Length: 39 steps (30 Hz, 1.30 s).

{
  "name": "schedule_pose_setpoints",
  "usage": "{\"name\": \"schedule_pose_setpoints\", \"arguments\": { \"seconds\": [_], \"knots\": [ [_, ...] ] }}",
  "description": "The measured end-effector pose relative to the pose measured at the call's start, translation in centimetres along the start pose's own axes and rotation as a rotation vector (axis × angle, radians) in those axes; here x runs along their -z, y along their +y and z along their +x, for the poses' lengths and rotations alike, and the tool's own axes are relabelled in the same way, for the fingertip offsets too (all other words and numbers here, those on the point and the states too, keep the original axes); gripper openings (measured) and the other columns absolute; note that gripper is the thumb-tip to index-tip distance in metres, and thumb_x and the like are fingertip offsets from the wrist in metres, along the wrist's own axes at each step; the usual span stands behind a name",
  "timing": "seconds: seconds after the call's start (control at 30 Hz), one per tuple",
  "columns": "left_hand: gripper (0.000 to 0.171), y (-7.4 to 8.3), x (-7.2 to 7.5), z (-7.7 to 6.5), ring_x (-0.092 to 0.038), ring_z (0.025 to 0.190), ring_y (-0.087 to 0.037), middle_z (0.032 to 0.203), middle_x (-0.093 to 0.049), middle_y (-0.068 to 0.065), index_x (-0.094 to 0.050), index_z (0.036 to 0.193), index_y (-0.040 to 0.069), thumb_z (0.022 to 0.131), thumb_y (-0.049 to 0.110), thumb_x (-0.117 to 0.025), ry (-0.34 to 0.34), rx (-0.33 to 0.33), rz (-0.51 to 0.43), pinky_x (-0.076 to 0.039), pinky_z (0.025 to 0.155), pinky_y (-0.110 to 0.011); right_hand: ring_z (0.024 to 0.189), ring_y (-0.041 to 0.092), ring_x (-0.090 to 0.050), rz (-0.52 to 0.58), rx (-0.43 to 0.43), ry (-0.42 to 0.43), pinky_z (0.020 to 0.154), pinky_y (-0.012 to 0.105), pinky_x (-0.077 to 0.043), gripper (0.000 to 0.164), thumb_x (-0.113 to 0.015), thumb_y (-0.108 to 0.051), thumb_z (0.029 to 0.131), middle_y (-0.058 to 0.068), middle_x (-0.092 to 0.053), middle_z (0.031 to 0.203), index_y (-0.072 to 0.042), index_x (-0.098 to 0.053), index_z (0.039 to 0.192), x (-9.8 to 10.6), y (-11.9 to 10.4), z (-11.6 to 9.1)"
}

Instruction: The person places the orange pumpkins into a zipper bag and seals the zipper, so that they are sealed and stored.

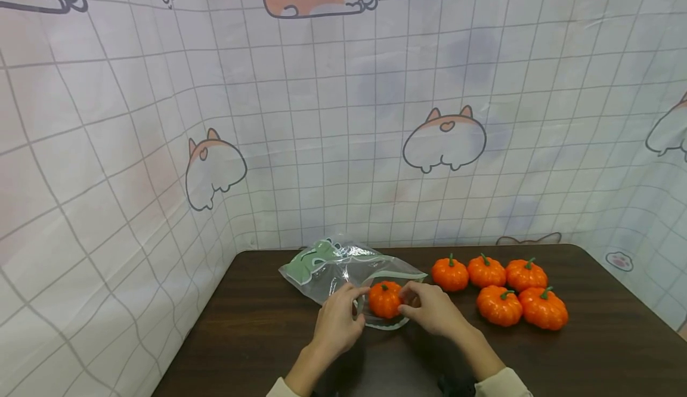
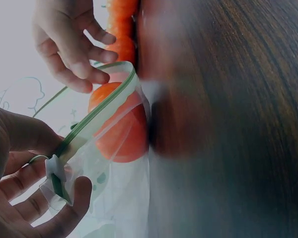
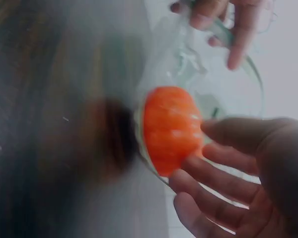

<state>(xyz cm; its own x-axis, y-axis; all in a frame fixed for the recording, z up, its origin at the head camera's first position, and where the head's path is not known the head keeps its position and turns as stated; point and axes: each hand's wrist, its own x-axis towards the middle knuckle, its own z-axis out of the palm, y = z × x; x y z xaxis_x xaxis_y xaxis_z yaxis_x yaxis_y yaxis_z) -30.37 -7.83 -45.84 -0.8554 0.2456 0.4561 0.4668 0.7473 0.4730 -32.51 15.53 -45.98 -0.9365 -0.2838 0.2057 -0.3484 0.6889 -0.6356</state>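
Note:
A small orange toy pumpkin (image 1: 384, 300) with a green stem lies just inside the mouth of a clear zip bag (image 1: 334, 273). The bag is flat on the table and has a green cartoon print and a green zip strip. My left hand (image 1: 339, 319) holds the bag's mouth at its left side, beside the white zip slider (image 2: 54, 168). On the pumpkin's other side is my right hand (image 1: 433, 309), fingers loosely bent and apart. Its thumb and fingertips (image 3: 191, 163) are at the pumpkin's side; blur hides whether they touch it.
Several more orange pumpkins (image 1: 499, 306) stand in a group on the right of the dark brown wooden table (image 1: 247, 331). A white grid-patterned cloth (image 1: 343, 117) with cartoon dogs hangs behind the table and along both sides.

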Motion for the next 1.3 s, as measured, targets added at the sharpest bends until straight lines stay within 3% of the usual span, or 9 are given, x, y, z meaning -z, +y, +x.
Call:
{"name": "schedule_pose_setpoints", "arguments": {
  "seconds": [0.23, 0.47, 0.67, 0.97, 1.3],
  "knots": [
    [0.049, -0.2, -0.1, 0.1, -0.048, 0.066, -0.003, 0.089, -0.063, 0.006, -0.075, 0.12, 0.014, 0.073, 0.003, -0.078, -0.002, 0.002, 0.0, -0.038, 0.056, -0.021, 0.088, 0.01, -0.065, 0.072, 0.072, -0.051, 0.075, 0.024, -0.053, 0.026, -0.07, -0.028, 0.096, -0.002, -0.072, 0.1, -0.009, -0.069, 0.115, 2.8, 0.3, -0.3],
    [0.049, -0.3, 0.0, -0.1, -0.049, 0.066, -0.003, 0.09, -0.064, 0.005, -0.075, 0.12, 0.013, 0.072, 0.002, -0.078, 0.01, -0.002, -0.005, -0.038, 0.055, -0.021, 0.083, 0.011, -0.061, 0.085, -0.003, 0.014, 0.07, 0.026, -0.051, 0.024, -0.068, -0.027, 0.098, 0.0, -0.07, 0.101, -0.013, -0.069, 0.117, 4.9, 1.1, -0.7],
    [0.05, -0.3, 0.2, -0.1, -0.049, 0.067, -0.003, 0.09, -0.063, 0.004, -0.074, 0.121, 0.011, 0.072, 0.001, -0.078, 0.015, -0.005, -0.007, -0.038, 0.057, -0.021, 0.089, 0.019, -0.065, 0.055, -0.039, 0.091, 0.074, 0.032, -0.052, 0.027, -0.068, -0.029, 0.098, 0.006, -0.07, 0.108, -0.01, -0.068, 0.117, 6.0, 2.1, -0.9],
    [0.051, -0.3, 0.4, 0.0, -0.049, 0.067, -0.003, 0.087, -0.062, 0.004, -0.074, 0.121, 0.011, 0.072, 0.0, -0.079, 0.024, -0.01, -0.013, -0.038, 0.057, -0.021, 0.108, 0.035, -0.066, 0.06, -0.112, 0.153, 0.08, 0.039, -0.056, 0.033, -0.066, -0.026, 0.099, 0.017, -0.068, 0.121, -0.004, -0.063, 0.122, 6.5, 3.0, -1.0],
    [0.051, -0.2, 0.6, 0.0, -0.048, 0.068, -0.004, 0.087, -0.061, 0.004, -0.074, 0.123, 0.011, 0.073, 0.0, -0.078, 0.012, 0.001, -0.025, -0.038, 0.058, -0.021, 0.119, 0.047, -0.06, 0.055, -0.126, 0.227, 0.096, 0.057, -0.052, 0.051, -0.069, -0.024, 0.097, 0.028, -0.056, 0.137, 0.004, -0.052, 0.136, 5.7, 4.3, -0.8]
  ]
}}
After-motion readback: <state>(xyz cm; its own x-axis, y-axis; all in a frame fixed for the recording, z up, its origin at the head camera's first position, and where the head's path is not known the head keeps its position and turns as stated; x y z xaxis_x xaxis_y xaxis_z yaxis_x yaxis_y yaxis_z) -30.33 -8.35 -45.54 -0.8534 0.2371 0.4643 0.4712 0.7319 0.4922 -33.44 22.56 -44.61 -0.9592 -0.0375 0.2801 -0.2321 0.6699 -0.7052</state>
